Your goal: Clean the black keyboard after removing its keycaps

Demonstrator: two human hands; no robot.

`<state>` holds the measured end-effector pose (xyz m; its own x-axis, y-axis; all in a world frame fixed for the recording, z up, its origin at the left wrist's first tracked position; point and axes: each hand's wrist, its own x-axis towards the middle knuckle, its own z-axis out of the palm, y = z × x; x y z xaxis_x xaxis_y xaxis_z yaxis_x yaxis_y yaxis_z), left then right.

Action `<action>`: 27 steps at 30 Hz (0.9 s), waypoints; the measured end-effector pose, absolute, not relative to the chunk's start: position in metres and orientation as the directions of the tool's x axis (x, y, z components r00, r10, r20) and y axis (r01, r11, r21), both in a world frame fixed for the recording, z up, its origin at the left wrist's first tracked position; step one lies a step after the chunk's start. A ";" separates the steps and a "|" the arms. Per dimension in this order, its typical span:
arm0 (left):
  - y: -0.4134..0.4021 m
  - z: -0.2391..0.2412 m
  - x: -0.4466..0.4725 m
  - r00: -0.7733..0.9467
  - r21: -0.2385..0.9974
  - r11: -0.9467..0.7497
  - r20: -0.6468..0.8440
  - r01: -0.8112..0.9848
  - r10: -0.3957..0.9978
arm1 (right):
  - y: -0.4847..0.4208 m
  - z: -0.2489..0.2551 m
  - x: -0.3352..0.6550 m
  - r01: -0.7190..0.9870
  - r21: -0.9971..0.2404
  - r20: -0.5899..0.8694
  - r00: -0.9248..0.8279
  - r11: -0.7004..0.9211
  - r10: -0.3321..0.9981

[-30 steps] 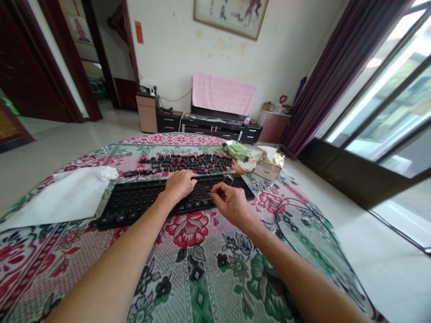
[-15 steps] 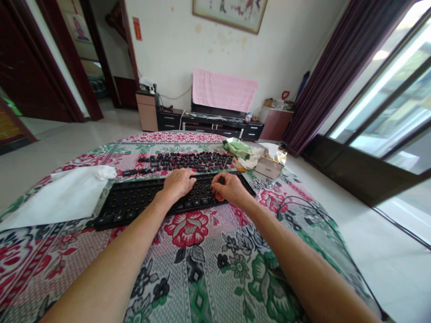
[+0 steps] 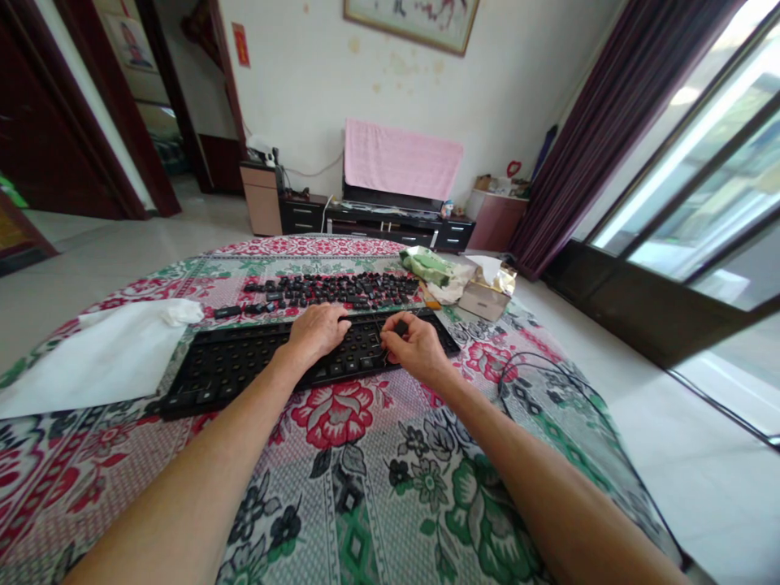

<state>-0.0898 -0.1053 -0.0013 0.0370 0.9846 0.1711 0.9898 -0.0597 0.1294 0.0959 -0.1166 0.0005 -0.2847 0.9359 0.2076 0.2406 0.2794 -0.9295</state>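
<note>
A black keyboard lies on the flowered tablecloth, most of its keycaps off and a few still along its near edge. My left hand rests on its middle, fingers bent down towards the far edge and closed on it; their tips are partly hidden. Over the right part of the board, my right hand pinches a small black piece between thumb and fingers. Thin wire-like lines show below those fingertips, too fine to make out. Behind the keyboard many loose black keycaps lie in a wide heap.
A white cloth lies at the left. Beyond the keyboard's right end are a green plastic packet and an opened box. A black cable loops at the right table edge. A TV under a pink towel stands behind.
The view has shifted slightly, so the table and keyboard sit a little further left. Both hands keep almost the same place on the keyboard, and the right still pinches the black piece.
</note>
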 end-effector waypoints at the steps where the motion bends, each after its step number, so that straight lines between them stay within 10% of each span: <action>1: -0.105 -0.002 -0.090 0.043 0.129 -0.066 0.171 0.990 0.984 | -0.116 0.000 0.097 0.214 -0.942 0.195 -0.277 0.258 0.941; 15: -0.108 -0.002 -0.089 0.045 0.104 -0.066 0.186 0.992 0.982 | -0.102 -0.008 0.103 -0.017 -0.997 0.071 -0.239 0.070 0.968; 27: -0.115 0.019 -0.082 0.316 0.445 -0.377 0.208 0.812 0.926 | -0.097 -0.011 0.102 -0.062 -0.998 0.030 -0.147 0.021 0.989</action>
